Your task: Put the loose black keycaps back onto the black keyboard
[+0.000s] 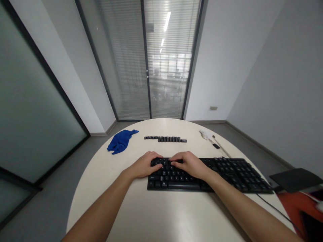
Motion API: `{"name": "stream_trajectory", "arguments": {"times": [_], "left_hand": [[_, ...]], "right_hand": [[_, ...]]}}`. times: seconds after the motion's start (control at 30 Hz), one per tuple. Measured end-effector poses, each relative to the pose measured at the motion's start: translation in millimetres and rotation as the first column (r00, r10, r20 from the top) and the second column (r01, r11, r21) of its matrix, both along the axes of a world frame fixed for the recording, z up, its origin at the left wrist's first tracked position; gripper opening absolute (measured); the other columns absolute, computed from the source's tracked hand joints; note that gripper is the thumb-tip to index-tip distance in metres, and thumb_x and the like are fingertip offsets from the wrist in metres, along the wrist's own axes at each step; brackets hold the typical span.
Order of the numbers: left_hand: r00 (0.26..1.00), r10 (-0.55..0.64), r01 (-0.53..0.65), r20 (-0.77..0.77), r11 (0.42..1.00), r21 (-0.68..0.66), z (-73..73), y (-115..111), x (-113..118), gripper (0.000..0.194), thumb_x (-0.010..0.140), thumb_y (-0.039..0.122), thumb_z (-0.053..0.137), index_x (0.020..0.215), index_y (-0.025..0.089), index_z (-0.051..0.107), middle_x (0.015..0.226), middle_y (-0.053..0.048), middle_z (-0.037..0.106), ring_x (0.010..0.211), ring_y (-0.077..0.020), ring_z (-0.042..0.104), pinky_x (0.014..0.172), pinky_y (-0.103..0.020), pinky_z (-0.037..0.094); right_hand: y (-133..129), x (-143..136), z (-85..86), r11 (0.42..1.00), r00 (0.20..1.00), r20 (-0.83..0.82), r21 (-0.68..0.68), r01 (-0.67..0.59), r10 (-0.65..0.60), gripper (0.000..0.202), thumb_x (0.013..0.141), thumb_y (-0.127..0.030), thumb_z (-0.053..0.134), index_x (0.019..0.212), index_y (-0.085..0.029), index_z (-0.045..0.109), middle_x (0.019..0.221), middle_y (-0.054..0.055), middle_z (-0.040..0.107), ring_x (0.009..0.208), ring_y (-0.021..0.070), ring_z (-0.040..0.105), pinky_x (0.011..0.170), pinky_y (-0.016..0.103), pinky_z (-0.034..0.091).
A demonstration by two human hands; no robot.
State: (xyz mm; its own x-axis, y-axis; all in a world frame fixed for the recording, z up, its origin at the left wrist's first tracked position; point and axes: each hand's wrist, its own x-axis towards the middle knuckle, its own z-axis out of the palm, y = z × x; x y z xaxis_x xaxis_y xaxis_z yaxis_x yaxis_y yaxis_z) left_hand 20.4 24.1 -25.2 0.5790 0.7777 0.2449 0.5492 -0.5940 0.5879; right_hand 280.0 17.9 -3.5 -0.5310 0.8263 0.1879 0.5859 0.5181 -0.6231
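Note:
A black computer keyboard [181, 185] lies on the round table in front of me. My left hand [145, 165] grips its left end, with the fingers over the back corner and the thumb on the keys. Near the keyboard's back row, my right hand [189, 164] has thumb and forefinger drawn together around a keycap; the small piece itself is mostly hidden by the fingers. Behind the keyboard, several loose black keycaps [169, 139] are lined up in two staggered rows.
The pale round table [151, 215] carries a crumpled blue cloth [121, 141] at the back left. At the back right are a white cloth-like item [205, 134], a thin stick [222, 147] and a small black piece [216, 146]. A cable [275, 210] runs off the right edge beside a red chair [290, 208].

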Motion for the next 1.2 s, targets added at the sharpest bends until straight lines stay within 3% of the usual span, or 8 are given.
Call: {"name": "stream_trajectory", "arguments": {"times": [0.73, 1.0, 1.2], "left_hand": [[1.0, 0.003, -0.003, 0.001, 1.0, 0.01, -2.9, 0.7, -1.0, 0.032, 0.091, 0.033, 0.065, 0.121, 0.023, 0.066, 0.119, -0.007, 0.067, 0.112, -0.0252, 0.059, 0.102, -0.04, 0.046], [1.0, 0.001, -0.001, 0.001, 1.0, 0.007, -0.9, 0.0, -1.0, 0.032, 0.091, 0.036, 0.065, 0.121, 0.024, 0.066, 0.119, -0.008, 0.068, 0.112, -0.0259, 0.059, 0.102, -0.041, 0.046], [1.0, 0.01, -0.01, 0.008, 1.0, 0.002, -0.7, -0.7, -0.9, 0.032, 0.091, 0.035, 0.065, 0.121, 0.023, 0.066, 0.119, -0.007, 0.068, 0.112, -0.0249, 0.059, 0.102, -0.039, 0.046]], "right_hand": [[-7.2, -10.2, -2.1, 0.995, 0.996, 0.001, 0.038, 0.094, -0.094, 0.017, 0.089, -0.03, 0.068, 0.099, -0.025, 0.081, 0.1, 0.003, 0.08, 0.092, 0.0235, 0.074, 0.085, 0.033, 0.054], [-4.1, -9.9, -5.6, 0.998, 0.999, -0.005, 0.044, 0.049, -0.049, 0.016, 0.09, -0.027, 0.066, 0.099, -0.024, 0.08, 0.094, 0.002, 0.08, 0.085, 0.0212, 0.073, 0.079, 0.031, 0.052], [-4.6, -9.2, -5.4, 0.991, 0.999, 0.051, 0.131, -0.02, 0.013, 0.014, 0.092, -0.026, 0.064, 0.098, -0.023, 0.077, 0.096, 0.003, 0.078, 0.089, 0.0206, 0.072, 0.082, 0.03, 0.052]]}}
